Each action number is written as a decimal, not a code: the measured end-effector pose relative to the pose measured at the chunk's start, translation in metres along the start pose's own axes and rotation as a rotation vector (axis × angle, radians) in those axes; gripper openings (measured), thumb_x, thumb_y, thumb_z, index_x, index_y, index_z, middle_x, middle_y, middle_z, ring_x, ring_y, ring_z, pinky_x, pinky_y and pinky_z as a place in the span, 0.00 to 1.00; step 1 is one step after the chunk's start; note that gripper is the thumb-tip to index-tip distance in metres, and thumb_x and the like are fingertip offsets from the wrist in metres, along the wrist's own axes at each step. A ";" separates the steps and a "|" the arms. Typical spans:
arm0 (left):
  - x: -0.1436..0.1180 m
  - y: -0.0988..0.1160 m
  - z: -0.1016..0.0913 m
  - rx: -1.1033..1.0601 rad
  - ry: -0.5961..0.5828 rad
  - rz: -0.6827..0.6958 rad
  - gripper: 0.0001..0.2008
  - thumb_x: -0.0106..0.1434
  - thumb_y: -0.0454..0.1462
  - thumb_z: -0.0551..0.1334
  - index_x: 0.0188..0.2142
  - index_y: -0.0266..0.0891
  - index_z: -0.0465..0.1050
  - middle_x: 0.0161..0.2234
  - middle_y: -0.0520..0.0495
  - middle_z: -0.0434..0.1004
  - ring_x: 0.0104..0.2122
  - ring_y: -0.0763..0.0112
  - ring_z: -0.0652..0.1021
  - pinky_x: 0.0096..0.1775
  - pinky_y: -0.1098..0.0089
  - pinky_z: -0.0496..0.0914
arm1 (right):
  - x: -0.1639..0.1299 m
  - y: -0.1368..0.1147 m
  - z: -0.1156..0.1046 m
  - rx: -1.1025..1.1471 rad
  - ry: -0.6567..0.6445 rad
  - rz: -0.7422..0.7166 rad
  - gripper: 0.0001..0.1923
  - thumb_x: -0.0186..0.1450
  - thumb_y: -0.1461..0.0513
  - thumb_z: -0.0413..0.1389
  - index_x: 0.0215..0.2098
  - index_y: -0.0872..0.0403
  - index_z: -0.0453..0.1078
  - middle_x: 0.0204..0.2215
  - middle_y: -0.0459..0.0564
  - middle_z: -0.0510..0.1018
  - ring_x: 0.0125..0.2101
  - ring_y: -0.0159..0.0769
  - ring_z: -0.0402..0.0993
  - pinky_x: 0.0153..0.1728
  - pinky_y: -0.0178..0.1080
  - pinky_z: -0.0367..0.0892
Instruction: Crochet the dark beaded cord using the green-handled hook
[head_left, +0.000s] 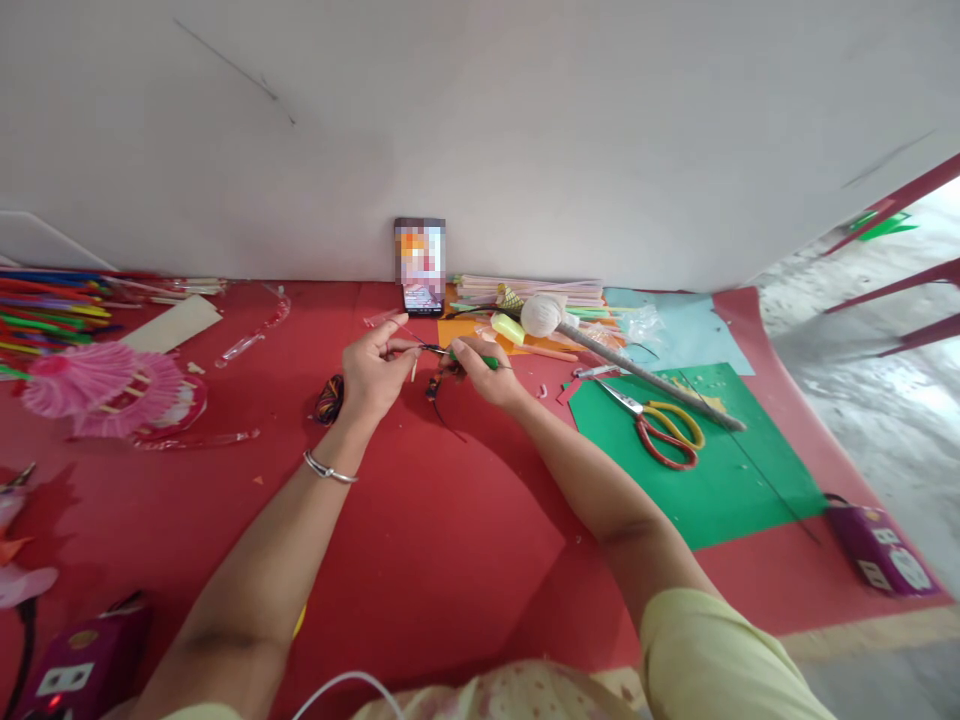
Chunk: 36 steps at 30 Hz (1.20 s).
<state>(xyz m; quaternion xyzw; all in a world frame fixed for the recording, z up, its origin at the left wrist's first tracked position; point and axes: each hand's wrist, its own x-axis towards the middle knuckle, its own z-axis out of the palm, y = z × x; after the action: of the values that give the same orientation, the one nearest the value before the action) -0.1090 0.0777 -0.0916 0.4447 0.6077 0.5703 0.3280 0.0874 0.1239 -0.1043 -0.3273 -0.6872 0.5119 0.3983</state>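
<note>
Over the red table cover [450, 560], my left hand [367, 370] pinches one end of a thin dark wire, thumb against fingertips. My right hand [484, 375] is closed around a small green-handled tool [489, 362], whose metal tip meets the wire between the hands. Its exact kind is hard to make out. Below the right hand hangs a small dark and orange piece [433, 388], with a dark strand [450, 428] trailing onto the table. A coil of multicoloured thread or wire [330, 398] lies beside my left wrist.
A phone [421, 268] leans on the wall. On the right, scissors [660, 425] rest on a green sheet [720, 500], near a stick with a white padded head [541, 315]. Pink pleated paper [112, 390] and coloured sticks lie left. Purple socket boxes [881, 550] stand at both sides.
</note>
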 end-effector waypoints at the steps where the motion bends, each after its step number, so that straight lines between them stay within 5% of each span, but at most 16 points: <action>1: -0.001 0.000 0.000 0.030 -0.004 0.015 0.31 0.57 0.37 0.75 0.62 0.37 0.84 0.34 0.45 0.88 0.23 0.75 0.72 0.27 0.73 0.67 | -0.001 -0.001 0.000 -0.037 0.000 -0.027 0.33 0.77 0.35 0.50 0.34 0.51 0.78 0.31 0.50 0.81 0.31 0.37 0.75 0.38 0.43 0.73; 8: -0.007 -0.002 0.002 0.295 0.059 0.153 0.28 0.62 0.38 0.71 0.62 0.40 0.85 0.34 0.45 0.89 0.21 0.75 0.64 0.27 0.72 0.62 | -0.009 -0.001 0.008 -0.398 -0.027 -0.261 0.24 0.82 0.47 0.48 0.36 0.49 0.74 0.37 0.55 0.80 0.37 0.42 0.75 0.46 0.47 0.73; 14: -0.008 0.004 0.005 0.212 0.079 0.072 0.30 0.60 0.37 0.71 0.63 0.38 0.84 0.32 0.46 0.88 0.21 0.75 0.67 0.27 0.72 0.64 | -0.013 0.005 0.013 -0.536 -0.008 -0.312 0.21 0.82 0.50 0.48 0.43 0.51 0.78 0.44 0.62 0.82 0.42 0.48 0.79 0.49 0.50 0.75; 26: 0.001 -0.006 0.006 -0.092 0.076 -0.018 0.33 0.54 0.38 0.75 0.60 0.36 0.84 0.34 0.45 0.86 0.29 0.71 0.76 0.32 0.71 0.70 | -0.011 -0.002 0.010 -0.266 -0.025 -0.185 0.24 0.82 0.46 0.45 0.36 0.48 0.72 0.36 0.53 0.77 0.37 0.44 0.74 0.47 0.50 0.74; 36: 0.001 -0.003 0.006 -0.109 0.073 -0.036 0.33 0.52 0.38 0.75 0.59 0.37 0.84 0.34 0.45 0.86 0.30 0.70 0.77 0.32 0.70 0.70 | -0.013 -0.003 0.012 -0.174 0.022 -0.112 0.26 0.81 0.42 0.47 0.37 0.47 0.75 0.36 0.52 0.78 0.38 0.43 0.76 0.49 0.48 0.75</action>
<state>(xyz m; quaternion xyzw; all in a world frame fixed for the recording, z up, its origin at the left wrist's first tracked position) -0.1046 0.0808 -0.0954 0.3940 0.5953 0.6124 0.3396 0.0827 0.1071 -0.1061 -0.3273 -0.7418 0.4237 0.4037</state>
